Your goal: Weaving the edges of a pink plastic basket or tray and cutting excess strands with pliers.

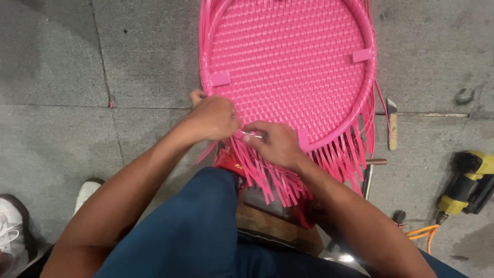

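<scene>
A round pink woven panel (288, 62) on a pink hoop frame lies in front of me, with loose pink strip ends (339, 154) hanging from its near edge. My left hand (213, 117) grips the near left rim of the hoop. My right hand (275, 141) rests on the near edge of the weave and pinches a thin metal hook tool (252, 135), whose tip points toward my left hand. Both hands nearly touch at the rim.
Grey concrete floor all around. A yellow and black power tool (471, 183) with an orange hose (422, 234) lies at the right. A small chisel-like tool (392, 123) lies right of the hoop. White shoes (13, 221) show at the lower left. My blue-trousered knee (190, 226) is below.
</scene>
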